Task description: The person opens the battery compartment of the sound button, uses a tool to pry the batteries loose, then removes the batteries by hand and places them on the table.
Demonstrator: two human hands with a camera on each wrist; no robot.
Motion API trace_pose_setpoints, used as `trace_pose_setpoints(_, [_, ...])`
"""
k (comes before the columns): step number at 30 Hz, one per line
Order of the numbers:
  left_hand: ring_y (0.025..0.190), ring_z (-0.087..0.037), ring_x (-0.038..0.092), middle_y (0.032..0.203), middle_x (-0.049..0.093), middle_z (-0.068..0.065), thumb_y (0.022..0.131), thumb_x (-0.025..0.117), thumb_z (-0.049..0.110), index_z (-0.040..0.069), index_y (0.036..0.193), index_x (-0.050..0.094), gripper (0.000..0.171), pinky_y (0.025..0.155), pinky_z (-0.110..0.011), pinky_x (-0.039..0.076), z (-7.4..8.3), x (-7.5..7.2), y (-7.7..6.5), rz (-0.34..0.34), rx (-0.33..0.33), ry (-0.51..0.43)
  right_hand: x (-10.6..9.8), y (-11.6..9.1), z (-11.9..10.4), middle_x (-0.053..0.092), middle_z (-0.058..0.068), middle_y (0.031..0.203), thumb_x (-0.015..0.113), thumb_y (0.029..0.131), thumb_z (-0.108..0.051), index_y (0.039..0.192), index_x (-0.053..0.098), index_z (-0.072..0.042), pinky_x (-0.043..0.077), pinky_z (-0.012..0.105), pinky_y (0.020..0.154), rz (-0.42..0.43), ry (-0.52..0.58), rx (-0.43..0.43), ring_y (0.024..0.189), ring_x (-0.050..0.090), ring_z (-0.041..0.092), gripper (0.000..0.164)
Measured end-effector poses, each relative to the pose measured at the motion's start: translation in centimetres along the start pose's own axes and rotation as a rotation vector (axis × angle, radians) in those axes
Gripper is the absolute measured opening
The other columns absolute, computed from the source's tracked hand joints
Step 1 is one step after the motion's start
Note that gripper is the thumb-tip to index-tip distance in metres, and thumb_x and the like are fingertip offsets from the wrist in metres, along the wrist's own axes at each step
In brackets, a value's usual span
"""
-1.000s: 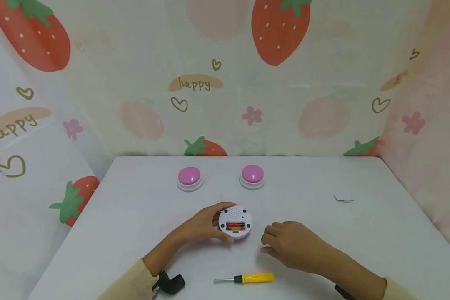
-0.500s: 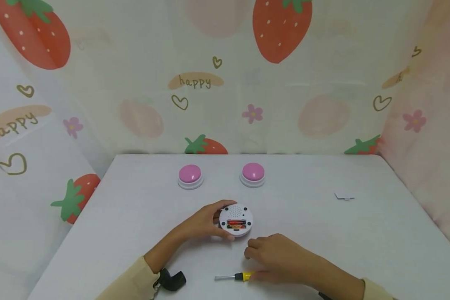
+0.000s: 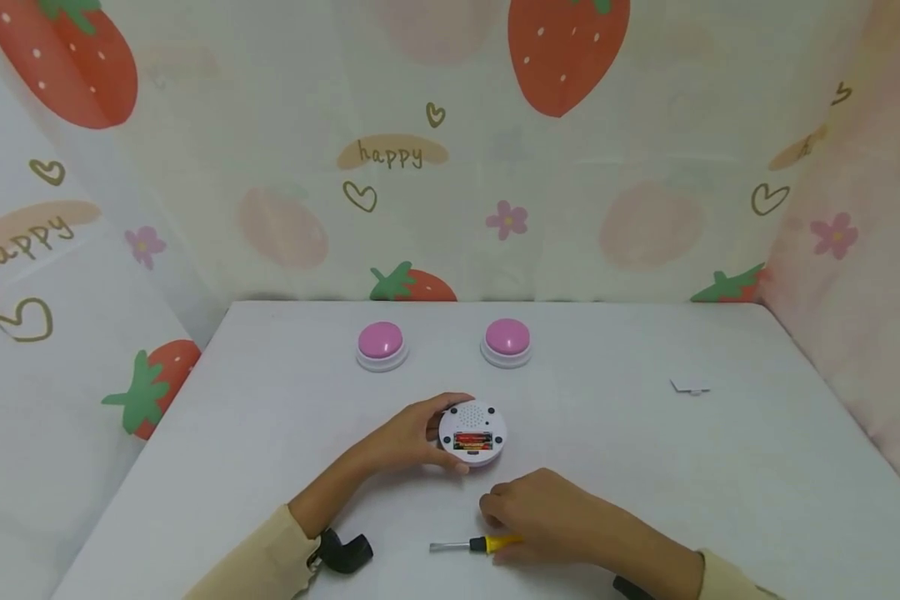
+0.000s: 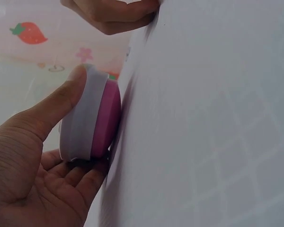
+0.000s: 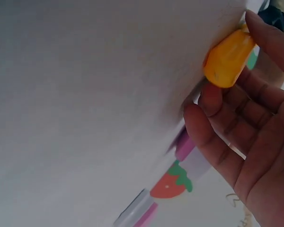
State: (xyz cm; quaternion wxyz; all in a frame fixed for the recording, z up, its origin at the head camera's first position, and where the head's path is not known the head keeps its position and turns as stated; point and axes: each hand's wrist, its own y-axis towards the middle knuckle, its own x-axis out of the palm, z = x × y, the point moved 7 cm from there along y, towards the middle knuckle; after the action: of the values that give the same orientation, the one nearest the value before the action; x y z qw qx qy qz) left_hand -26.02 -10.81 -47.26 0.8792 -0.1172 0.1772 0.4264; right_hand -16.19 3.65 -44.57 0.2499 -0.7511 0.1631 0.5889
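Observation:
My left hand [image 3: 412, 437] holds a round push-button light [image 3: 473, 454], white with a pink dome, between thumb and fingers. It is turned over with its pink face [image 4: 107, 118] against or just above the table. Its underside shows speaker holes, several dark feet and an uncovered compartment with red batteries [image 3: 472, 442]. My right hand [image 3: 547, 517] is at a screwdriver [image 3: 478, 545] lying on the table, its thumb and fingers around the yellow handle [image 5: 229, 59]. The palm hides part of that handle in the head view; the metal shaft points left.
Two more pink push-buttons stand upright at the back, one left [image 3: 381, 346] and one right [image 3: 507, 342]. A small white cover [image 3: 690, 386] lies at the right of the white table [image 3: 607, 400]. Strawberry-print curtains [image 3: 570, 208] border the back and sides.
My right hand has moved left and toward me, from beside the push-button to the screwdriver, and now grips its handle. The left hand keeps holding the push-button. The head view has tilted slightly.

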Motion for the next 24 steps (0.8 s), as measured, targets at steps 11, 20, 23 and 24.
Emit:
trace_pose_setpoints(11, [0.131, -0.018, 0.054, 0.147, 0.052, 0.000, 0.076, 0.092, 0.022, 0.017, 0.152, 0.043, 0.091, 0.107, -0.026, 0.045, 0.1, 0.0, -0.1, 0.000, -0.011, 0.004, -0.4, 0.2, -0.1, 0.052, -0.017, 0.071, 0.079, 0.090, -0.025, 0.090, 0.066, -0.022, 0.046, 0.019, 0.065, -0.052, 0.127, 0.016, 0.064, 0.047, 0.002, 0.013])
trace_pose_setpoints(20, [0.130, -0.018, 0.055, 0.146, 0.053, 0.001, 0.075, 0.093, 0.021, 0.018, 0.152, 0.044, 0.091, 0.107, -0.026, 0.046, 0.0, -0.1, 0.1, 0.005, -0.015, 0.002, -3.6, -0.7, 2.1, 0.063, -0.017, 0.080, 0.080, 0.088, -0.027, 0.097, 0.070, -0.023, 0.052, 0.022, 0.073, -0.013, 0.265, 0.130, 0.071, 0.054, 0.004, 0.014])
trace_pose_setpoints(23, [0.129, -0.018, 0.055, 0.146, 0.053, 0.000, 0.076, 0.092, 0.020, 0.019, 0.152, 0.044, 0.090, 0.106, -0.026, 0.046, -0.1, 0.0, 0.1, 0.003, -0.018, 0.003, -5.3, -1.4, 2.8, 0.066, -0.016, 0.083, 0.081, 0.088, -0.026, 0.097, 0.070, -0.022, 0.054, 0.023, 0.074, 0.041, 0.264, 0.153, 0.073, 0.055, 0.004, 0.015])
trace_pose_setpoints(24, [0.129, -0.019, 0.055, 0.146, 0.053, -0.001, 0.076, 0.092, 0.019, 0.018, 0.152, 0.044, 0.090, 0.106, -0.026, 0.046, 0.0, 0.0, 0.0, 0.001, -0.015, -0.001, -5.8, -1.6, 3.1, 0.066, -0.015, 0.084, 0.081, 0.088, -0.026, 0.098, 0.071, -0.021, 0.055, 0.023, 0.075, 0.061, 0.258, 0.161, 0.074, 0.056, 0.005, 0.015])
